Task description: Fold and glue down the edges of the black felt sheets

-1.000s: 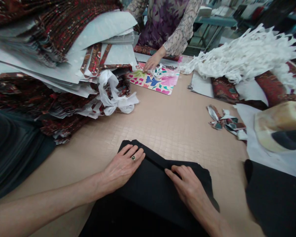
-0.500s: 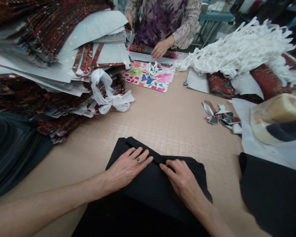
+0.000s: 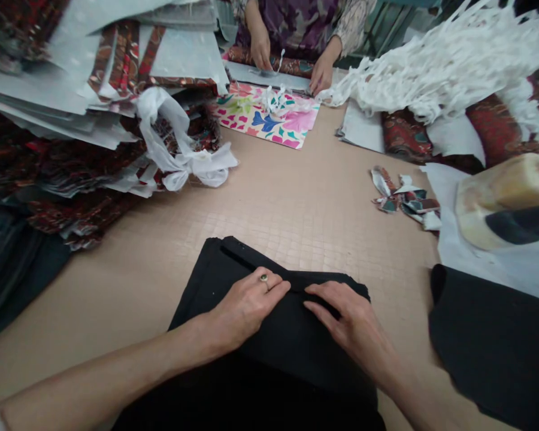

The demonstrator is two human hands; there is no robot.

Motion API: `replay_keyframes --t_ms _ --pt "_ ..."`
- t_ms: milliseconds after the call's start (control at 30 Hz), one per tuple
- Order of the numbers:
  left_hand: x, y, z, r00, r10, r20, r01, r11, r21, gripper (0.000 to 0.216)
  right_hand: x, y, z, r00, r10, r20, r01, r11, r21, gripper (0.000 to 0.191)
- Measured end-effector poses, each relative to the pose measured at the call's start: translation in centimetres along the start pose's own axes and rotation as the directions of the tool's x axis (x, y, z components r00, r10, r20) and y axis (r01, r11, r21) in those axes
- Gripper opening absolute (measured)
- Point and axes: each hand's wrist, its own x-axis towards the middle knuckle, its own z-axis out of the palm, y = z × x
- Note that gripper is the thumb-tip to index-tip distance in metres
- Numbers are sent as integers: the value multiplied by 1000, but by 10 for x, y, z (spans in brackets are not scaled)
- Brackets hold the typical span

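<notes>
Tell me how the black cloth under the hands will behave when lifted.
The black cloth will probably flop, since its far edge is folded over near the left hand. It seems unlikely to roll or tip, as it lies spread on the table.

A cloth (image 3: 291, 341) lies at the middle of the near edge of the surface (image 3: 305, 203), with a stack of fabric pieces (image 3: 85, 108) on the left, a tied strip (image 3: 200, 166) at that stack's right side and another pile (image 3: 13, 287) toward the near left corner. Toward the far edge a sheet (image 3: 260, 123) lies before a person (image 3: 296, 24), and a heap of strips (image 3: 449, 78) rests on fabric rolls (image 3: 406, 137) at the far right corner. Nearer along the right edge come scraps (image 3: 405, 194), paper (image 3: 485, 260) bearing a bulky object (image 3: 521, 179), then a second cloth (image 3: 498, 347).
</notes>
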Motion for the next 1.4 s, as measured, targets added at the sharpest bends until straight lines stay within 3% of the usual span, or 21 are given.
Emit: replay_keyframes --t_ms 100,233,300,533,800,1067,1200,1300,1400 --pt "-1 -5 1 1000 -4 -22 3 1000 -26 34 -6 7 -12 998 -54 -26 54 998 -24 14" --pt "1 -4 -3 1000 1 16 -2 1000 26 34 -12 21 -19 970 -234 -71 213 950 -230 23" --pt "4 -1 -4 999 15 39 -18 996 83 31 -17 30 -21 962 -267 -52 246 935 -256 29" --pt "7 4 -6 996 46 80 -62 975 212 38 -42 52 -41 981 -157 -113 139 978 -155 30" --pt "9 7 -7 987 28 158 -70 960 272 51 -56 65 -34 949 -298 -104 248 907 -342 40" --pt "7 7 -9 981 15 193 -76 948 311 56 -56 67 -32 942 -321 -99 259 881 -395 40" --pt "20 19 -9 982 -19 188 -39 952 304 42 -56 66 -32 944 -323 -69 268 872 -410 35" --pt "39 37 3 985 47 167 -87 966 245 40 -58 68 -30 948 -315 -47 269 873 -408 31" --pt "54 48 20 975 99 197 -143 965 218 44 -59 74 -28 946 -301 -123 232 891 -391 30"
